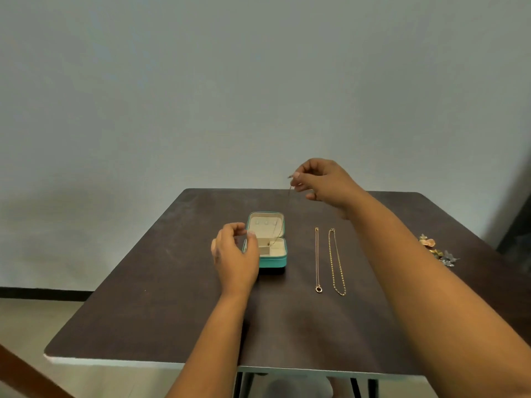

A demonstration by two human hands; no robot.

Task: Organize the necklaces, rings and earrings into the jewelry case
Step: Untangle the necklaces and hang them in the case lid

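Note:
An open teal jewelry case (273, 261) with a cream lining stands in the middle of the dark table (143, 297). My right hand (324, 183) is raised above and behind the case and pinches the top of a thin necklace (283, 216), which hangs down with its small pendant inside the case. My left hand (234, 255) hovers at the case's left side, fingers loosely curled, holding nothing. Two gold necklaces lie straight to the right of the case: a fine chain with a ring pendant (317, 259) and a beaded chain (336, 261).
A small cluster of earrings and other pieces (436, 249) lies near the table's right edge, behind my right forearm. A grey wall rises behind the table. A brown wooden edge (26, 374) shows at the lower left.

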